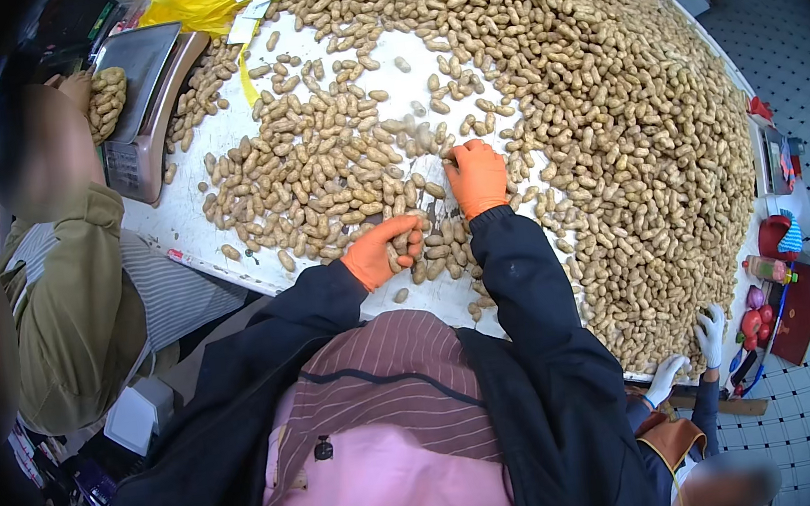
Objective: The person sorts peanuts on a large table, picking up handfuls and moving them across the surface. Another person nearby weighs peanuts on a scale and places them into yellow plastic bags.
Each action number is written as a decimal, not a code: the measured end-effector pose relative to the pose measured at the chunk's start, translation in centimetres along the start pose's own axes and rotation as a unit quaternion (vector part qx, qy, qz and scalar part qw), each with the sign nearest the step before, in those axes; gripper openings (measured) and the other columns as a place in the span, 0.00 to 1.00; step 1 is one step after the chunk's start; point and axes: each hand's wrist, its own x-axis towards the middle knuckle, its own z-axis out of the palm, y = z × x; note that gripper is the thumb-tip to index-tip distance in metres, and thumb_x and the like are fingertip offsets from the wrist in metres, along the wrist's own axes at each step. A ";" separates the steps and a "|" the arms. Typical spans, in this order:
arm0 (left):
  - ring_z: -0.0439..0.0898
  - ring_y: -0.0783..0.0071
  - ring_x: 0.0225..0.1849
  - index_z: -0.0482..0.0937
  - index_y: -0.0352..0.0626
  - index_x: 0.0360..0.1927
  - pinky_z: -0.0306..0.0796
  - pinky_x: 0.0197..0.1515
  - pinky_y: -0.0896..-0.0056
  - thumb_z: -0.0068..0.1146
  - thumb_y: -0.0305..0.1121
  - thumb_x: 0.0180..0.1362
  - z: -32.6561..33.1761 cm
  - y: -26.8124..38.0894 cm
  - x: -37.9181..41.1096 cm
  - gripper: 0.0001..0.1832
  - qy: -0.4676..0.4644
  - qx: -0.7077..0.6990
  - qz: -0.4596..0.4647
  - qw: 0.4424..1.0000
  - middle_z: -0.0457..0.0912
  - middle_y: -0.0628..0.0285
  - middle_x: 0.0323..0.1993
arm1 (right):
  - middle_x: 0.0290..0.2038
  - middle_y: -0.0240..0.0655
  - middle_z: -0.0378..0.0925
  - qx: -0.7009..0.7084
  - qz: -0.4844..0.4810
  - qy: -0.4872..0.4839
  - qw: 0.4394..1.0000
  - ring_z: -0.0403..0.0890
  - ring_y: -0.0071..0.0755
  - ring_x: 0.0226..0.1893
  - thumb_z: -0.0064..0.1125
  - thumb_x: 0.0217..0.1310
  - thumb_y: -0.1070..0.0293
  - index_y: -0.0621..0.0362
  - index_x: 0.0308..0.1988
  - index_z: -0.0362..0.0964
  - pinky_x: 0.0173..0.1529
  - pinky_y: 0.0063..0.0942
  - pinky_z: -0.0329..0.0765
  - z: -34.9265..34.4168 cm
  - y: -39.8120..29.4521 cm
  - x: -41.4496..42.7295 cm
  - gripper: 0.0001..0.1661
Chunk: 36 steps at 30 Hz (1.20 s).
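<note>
My left hand [384,251], in an orange glove, curls around a few unshelled peanuts [401,244] low over the white table [381,302]. Ahead and to the right, my right hand [477,177], gloved the same way, is palm down with bent fingers; its underside is hidden. Blurred peanuts [415,132] lie just beyond its fingertips, apparently in motion. A loose spread of peanuts [305,167] lies left of my hands. Between my forearms is a smaller cluster [442,252]. A deep heap of peanuts [626,153] covers the table's right side.
At left, a co-worker's hand [78,91] touches a net bag of peanuts [109,103] beside a weighing scale [132,96]. Yellow net bags [193,7] with tags lie at the far edge. Another person's white-gloved hands [686,356] reach the heap at lower right, near a bottle [768,270].
</note>
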 end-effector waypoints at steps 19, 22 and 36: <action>0.72 0.81 0.34 0.75 0.43 0.46 0.62 0.27 0.82 0.53 0.37 0.64 0.4 0.0 -0.1 0.11 0.025 0.100 0.020 0.994 0.74 0.70 0.35 | 0.33 0.41 0.78 0.184 0.040 -0.058 0.980 0.77 0.48 0.37 0.63 0.52 0.63 0.58 0.36 0.76 0.41 0.41 0.73 -2.1 -2.6 -2.3 0.12; 0.72 0.82 0.34 0.75 0.42 0.47 0.62 0.26 0.83 0.54 0.38 0.63 0.9 0.0 0.0 0.13 0.027 0.103 0.012 0.994 0.74 0.70 0.35 | 0.32 0.40 0.78 0.146 0.015 -0.044 0.988 0.77 0.48 0.36 0.61 0.54 0.64 0.58 0.35 0.77 0.41 0.41 0.73 -2.0 -2.0 -3.0 0.10; 0.71 0.83 0.35 0.76 0.47 0.46 0.60 0.29 0.81 0.56 0.40 0.62 0.3 -0.4 0.4 0.13 0.006 0.116 0.010 0.993 0.76 0.71 0.37 | 0.29 0.41 0.78 0.245 0.057 0.023 0.967 0.78 0.45 0.31 0.65 0.49 0.68 0.59 0.35 0.77 0.37 0.39 0.74 -1.6 -1.6 -4.0 0.11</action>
